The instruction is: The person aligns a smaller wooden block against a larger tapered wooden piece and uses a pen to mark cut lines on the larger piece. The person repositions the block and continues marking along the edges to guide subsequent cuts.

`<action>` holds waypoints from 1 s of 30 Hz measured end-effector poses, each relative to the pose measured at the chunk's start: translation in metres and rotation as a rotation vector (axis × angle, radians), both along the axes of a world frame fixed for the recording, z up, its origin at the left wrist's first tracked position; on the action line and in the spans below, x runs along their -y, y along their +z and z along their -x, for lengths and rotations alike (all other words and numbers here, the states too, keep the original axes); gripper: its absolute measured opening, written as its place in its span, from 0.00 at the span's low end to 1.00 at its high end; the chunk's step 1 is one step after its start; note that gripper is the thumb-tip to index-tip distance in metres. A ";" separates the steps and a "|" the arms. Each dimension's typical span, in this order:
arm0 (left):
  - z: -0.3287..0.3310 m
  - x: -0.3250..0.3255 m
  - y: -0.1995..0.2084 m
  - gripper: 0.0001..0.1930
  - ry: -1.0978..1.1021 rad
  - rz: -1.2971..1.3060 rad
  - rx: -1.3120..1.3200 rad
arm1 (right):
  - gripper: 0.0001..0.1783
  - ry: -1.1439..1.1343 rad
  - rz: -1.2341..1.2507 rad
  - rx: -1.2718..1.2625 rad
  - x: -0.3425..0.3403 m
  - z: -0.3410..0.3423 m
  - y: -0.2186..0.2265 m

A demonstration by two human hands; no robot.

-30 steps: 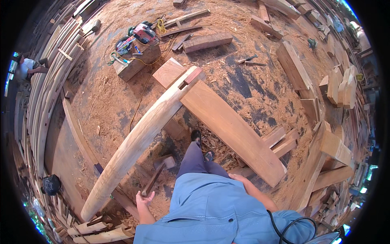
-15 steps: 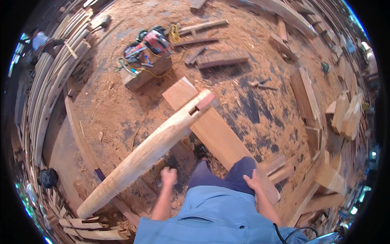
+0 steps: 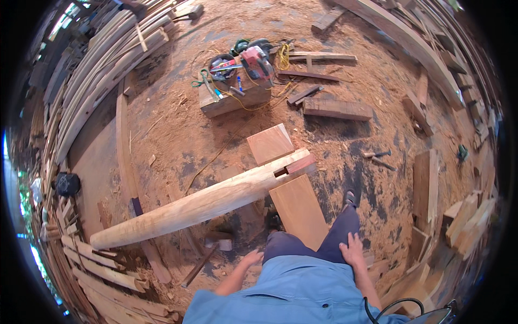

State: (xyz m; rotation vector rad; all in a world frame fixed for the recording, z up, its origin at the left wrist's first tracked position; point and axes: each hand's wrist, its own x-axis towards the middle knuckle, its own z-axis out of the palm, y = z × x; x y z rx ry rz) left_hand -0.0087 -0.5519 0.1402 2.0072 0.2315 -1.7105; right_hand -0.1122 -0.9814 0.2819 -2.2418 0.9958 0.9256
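A long rounded timber post (image 3: 189, 210) lies across a flat wooden plank (image 3: 299, 208), with a slot cut near its right end. My right hand (image 3: 352, 250) rests on or just over my right thigh, fingers apart and nothing in it. Beside my left thigh is my left hand (image 3: 251, 258), its fingers stretched out and bare. On the ground near it lies what looks like a wooden mallet (image 3: 218, 241) with a dark handle. My legs stand astride the plank, which runs partly hidden under my body.
Power tools (image 3: 253, 60), cords and small hand tools sit on a wood block (image 3: 235, 103). Squared beams (image 3: 337, 109) and a hammer-like tool (image 3: 380, 155) lie on the shaving-covered floor. Stacked poles (image 3: 108, 102) line the left; timber offcuts (image 3: 467, 221) lie at the right.
My view has swung, shifting the post and tools in the picture. My right foot now shows right of the plank. My left hand has moved closer to my thigh, its fingers straightened.
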 end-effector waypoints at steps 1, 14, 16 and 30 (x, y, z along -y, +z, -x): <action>0.009 0.000 0.005 0.37 0.018 -0.066 0.011 | 0.45 0.012 -0.074 -0.084 0.013 -0.003 -0.012; 0.043 0.192 0.075 0.37 1.159 -0.149 0.078 | 0.52 -0.094 -0.566 -0.266 0.210 -0.038 -0.127; 0.020 0.214 0.072 0.36 1.194 -0.049 0.173 | 0.51 -0.093 -0.607 -0.203 0.226 -0.033 -0.131; -0.178 0.426 0.174 0.34 0.665 0.184 0.220 | 0.49 -0.608 -0.814 0.000 0.291 0.010 -0.156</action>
